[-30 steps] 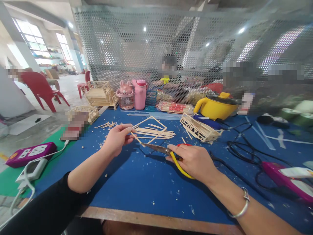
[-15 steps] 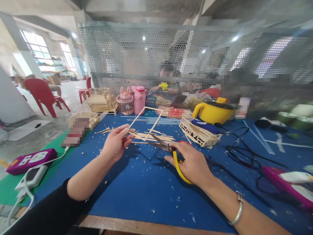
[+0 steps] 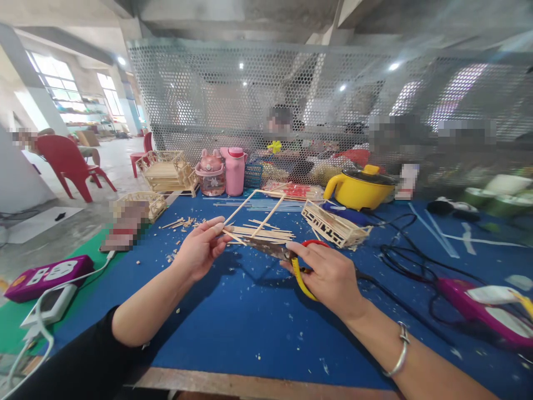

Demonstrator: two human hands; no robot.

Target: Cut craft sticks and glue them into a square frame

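Note:
Between the thumb and fingers of my left hand [image 3: 201,248] is one corner of a frame of thin wooden sticks [image 3: 240,206], raised above the table and tilted. My right hand [image 3: 328,272] grips scissors [image 3: 266,246] with red and yellow handles, one wrapped in yellow measuring tape. The blades point left and meet the near end of the frame; they look closed or nearly so. Beneath the frame lies a pile of loose wooden sticks [image 3: 272,233]. To the right of it sits a small openwork stick piece [image 3: 333,224].
A yellow electric pot [image 3: 360,190], a pink thermos [image 3: 235,172] and a clear pink bottle [image 3: 212,176] line the back. Stick-built models [image 3: 169,172] stand at back left. Black cables [image 3: 400,250] and a purple power strip [image 3: 478,311] lie right. Behind a perforated metal screen [image 3: 200,100] is a person.
The scissor blades have closed at the frame's near end. The stick frame has shifted a little to the right and tilted. Both hands remain close to where they were.

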